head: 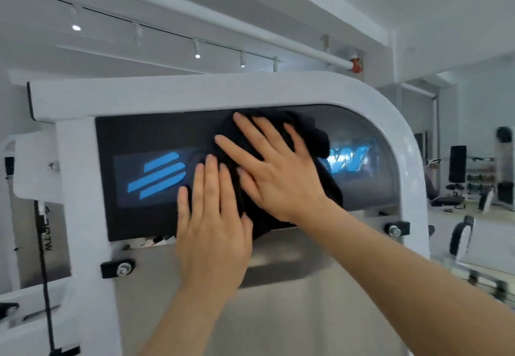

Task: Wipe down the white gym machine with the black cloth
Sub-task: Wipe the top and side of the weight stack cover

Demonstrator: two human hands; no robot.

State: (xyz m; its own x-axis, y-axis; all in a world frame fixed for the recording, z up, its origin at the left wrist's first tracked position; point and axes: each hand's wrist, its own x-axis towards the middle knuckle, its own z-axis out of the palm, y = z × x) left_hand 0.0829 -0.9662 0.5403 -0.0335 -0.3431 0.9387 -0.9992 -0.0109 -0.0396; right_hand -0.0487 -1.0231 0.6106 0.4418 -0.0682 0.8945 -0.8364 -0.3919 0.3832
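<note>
The white gym machine [250, 90] fills the view, its curved frame arching over a black panel [145, 138] with a blue logo. A bunched black cloth [315, 138] lies against that panel near its middle. My right hand [276, 171] presses flat on the cloth with fingers spread and straight. My left hand [211, 222] lies flat just below and to the left, fingers straight, its fingertips on the cloth's lower left edge. The cloth hides part of the logo.
Black brackets with bolts [118, 268] [395, 229] stick out below the panel. A black cable [44, 272] runs down the left side. Other gym equipment [457, 177] stands at the right, and a white pipe [250, 25] runs overhead.
</note>
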